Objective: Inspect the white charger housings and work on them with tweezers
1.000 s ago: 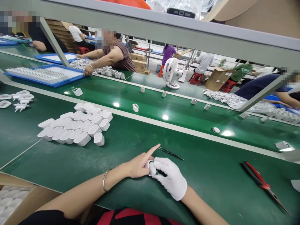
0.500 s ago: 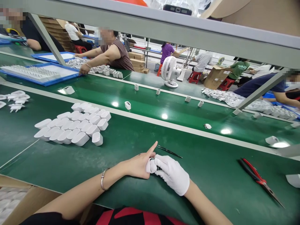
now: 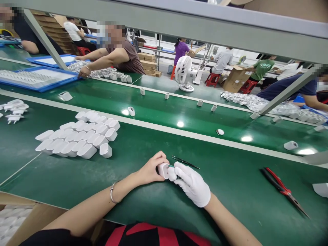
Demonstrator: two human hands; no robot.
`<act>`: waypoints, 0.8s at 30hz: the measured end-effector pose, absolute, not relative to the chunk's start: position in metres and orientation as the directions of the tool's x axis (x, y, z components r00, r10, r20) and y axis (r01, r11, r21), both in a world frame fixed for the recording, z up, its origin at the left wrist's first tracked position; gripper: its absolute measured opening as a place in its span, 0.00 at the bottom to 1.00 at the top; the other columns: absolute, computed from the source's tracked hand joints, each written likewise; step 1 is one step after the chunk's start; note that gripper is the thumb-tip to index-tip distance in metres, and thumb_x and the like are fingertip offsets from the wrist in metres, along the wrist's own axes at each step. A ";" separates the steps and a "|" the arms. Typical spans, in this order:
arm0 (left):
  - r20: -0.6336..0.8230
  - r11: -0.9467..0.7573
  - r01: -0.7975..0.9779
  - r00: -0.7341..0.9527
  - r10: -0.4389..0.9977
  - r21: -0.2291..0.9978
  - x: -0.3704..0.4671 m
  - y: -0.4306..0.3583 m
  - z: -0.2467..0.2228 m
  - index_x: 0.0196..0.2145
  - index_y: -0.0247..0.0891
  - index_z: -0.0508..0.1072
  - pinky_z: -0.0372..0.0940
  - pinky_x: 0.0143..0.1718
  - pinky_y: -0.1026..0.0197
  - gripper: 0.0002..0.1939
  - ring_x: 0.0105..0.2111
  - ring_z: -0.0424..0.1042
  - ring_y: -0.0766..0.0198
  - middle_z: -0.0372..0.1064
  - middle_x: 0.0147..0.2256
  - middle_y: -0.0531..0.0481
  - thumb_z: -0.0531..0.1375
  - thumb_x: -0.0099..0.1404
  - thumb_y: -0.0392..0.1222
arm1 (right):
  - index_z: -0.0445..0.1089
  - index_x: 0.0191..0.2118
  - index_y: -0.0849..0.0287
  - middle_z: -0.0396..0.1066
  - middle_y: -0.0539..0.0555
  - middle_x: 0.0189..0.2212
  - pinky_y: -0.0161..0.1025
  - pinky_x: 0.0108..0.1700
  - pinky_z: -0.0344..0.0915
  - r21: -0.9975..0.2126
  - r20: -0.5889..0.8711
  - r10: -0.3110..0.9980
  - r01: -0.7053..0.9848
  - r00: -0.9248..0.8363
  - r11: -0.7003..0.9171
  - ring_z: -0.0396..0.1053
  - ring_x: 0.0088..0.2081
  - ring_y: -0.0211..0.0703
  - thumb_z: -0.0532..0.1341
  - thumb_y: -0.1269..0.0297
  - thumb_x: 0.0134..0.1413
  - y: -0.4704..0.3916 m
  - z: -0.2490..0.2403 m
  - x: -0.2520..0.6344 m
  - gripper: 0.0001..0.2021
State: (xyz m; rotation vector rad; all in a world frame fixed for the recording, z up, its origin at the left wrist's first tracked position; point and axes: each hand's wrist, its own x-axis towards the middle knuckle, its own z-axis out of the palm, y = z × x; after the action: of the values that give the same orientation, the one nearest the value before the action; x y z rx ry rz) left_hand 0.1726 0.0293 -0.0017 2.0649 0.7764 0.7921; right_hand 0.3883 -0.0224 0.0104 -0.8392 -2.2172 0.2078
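My bare left hand (image 3: 152,169) is closed around a white plastic housing (image 3: 163,171), an oval shell with its open end turned to the right. My right hand (image 3: 192,182), in a white glove, pinches a small green-edged part (image 3: 171,166) at the mouth of that housing. The fingers cover most of this part. Just beyond my hands, black tweezers (image 3: 186,162) lie on the green bench. Left of my hands, a group of similar white housings (image 3: 77,135) stands in close rows.
Red-and-black long-nose pliers (image 3: 284,191) lie at right. Behind a pale rail, a green conveyor belt (image 3: 159,119) carries scattered white housings. White plug pieces (image 3: 15,109) sit at far left. A shelf beam (image 3: 164,25) crosses overhead. Co-workers sit beyond; one reaches toward a blue tray (image 3: 41,88).
My left fingers have wrapped round the housing, and its open end now faces my right hand. The gloved hand has shifted slightly right. Parts on the belt appear slightly further left.
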 end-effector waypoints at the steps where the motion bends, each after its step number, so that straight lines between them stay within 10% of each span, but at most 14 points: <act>1: 0.283 -0.509 0.262 0.588 0.758 0.820 0.172 0.031 0.000 0.39 0.38 0.70 0.63 0.41 0.60 0.17 0.38 0.63 0.62 0.57 0.38 0.49 0.65 0.49 0.35 | 0.57 0.58 0.52 0.67 0.58 0.49 0.44 0.46 0.69 -0.387 0.623 0.622 0.504 -0.474 0.772 0.67 0.49 0.46 0.53 0.69 0.60 -0.023 0.009 0.390 0.20; 8: 0.326 -0.535 0.209 0.596 0.733 0.819 0.173 0.035 -0.001 0.52 0.43 0.66 0.63 0.45 0.58 0.29 0.41 0.65 0.61 0.60 0.41 0.49 0.63 0.52 0.33 | 0.59 0.58 0.50 0.70 0.54 0.47 0.42 0.46 0.72 -0.636 0.527 0.778 0.448 -0.343 0.629 0.71 0.45 0.45 0.56 0.67 0.58 -0.026 -0.002 0.387 0.21; 24: 0.314 -0.525 0.227 0.588 0.745 0.821 0.174 0.029 -0.003 0.53 0.45 0.66 0.64 0.42 0.59 0.31 0.39 0.64 0.62 0.60 0.40 0.49 0.60 0.50 0.27 | 0.59 0.57 0.54 0.68 0.61 0.49 0.45 0.46 0.70 -0.359 0.644 0.653 0.596 -0.399 0.718 0.69 0.48 0.49 0.55 0.67 0.59 -0.015 -0.010 0.382 0.20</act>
State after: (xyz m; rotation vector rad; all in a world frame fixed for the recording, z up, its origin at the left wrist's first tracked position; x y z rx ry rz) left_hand 0.1736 0.0289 -0.0032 2.0523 0.7702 0.8635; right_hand 0.3822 -0.0155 -0.0105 -0.9448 -2.1122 0.0895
